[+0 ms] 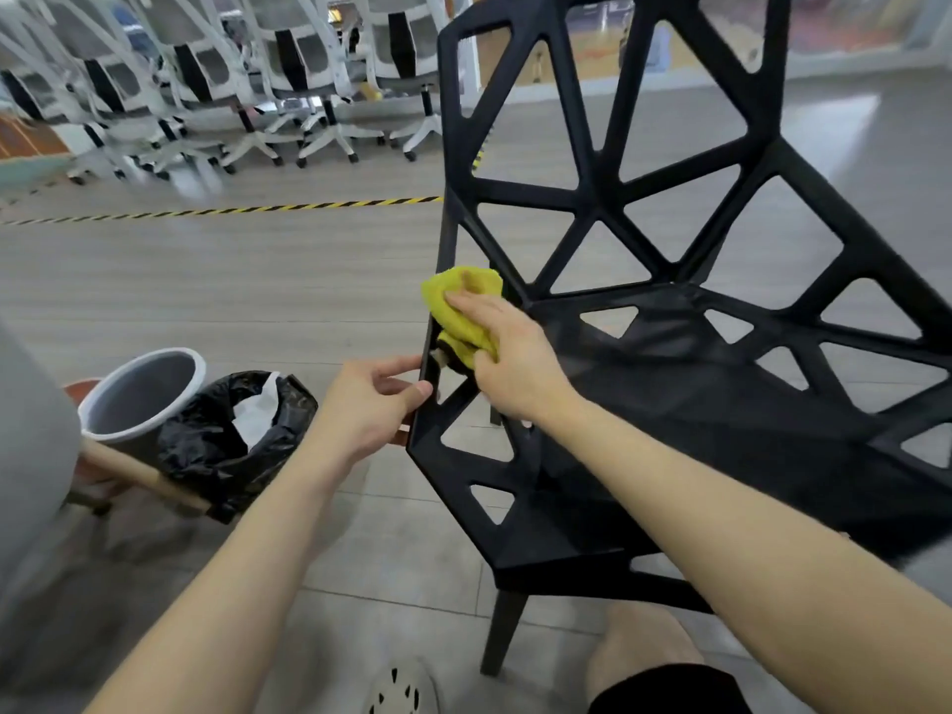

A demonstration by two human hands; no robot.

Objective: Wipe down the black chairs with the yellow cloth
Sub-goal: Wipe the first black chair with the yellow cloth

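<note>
Yellow cloth (458, 327) presses black chair (597, 190) on grey floor (206, 301), white office chairs (288, 69) behind.

Bright even daylight, soft shadows, floor (824, 121) glare, wide-angle edge distortion, slight blur

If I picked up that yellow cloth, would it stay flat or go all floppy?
Probably floppy: the yellow cloth is bunched up and bends around the edge of the black chair under the right hand. It's likely light too, since flat fingers alone press it there. It looks fuzzy, so it probably wouldn't slip away easily.
</note>
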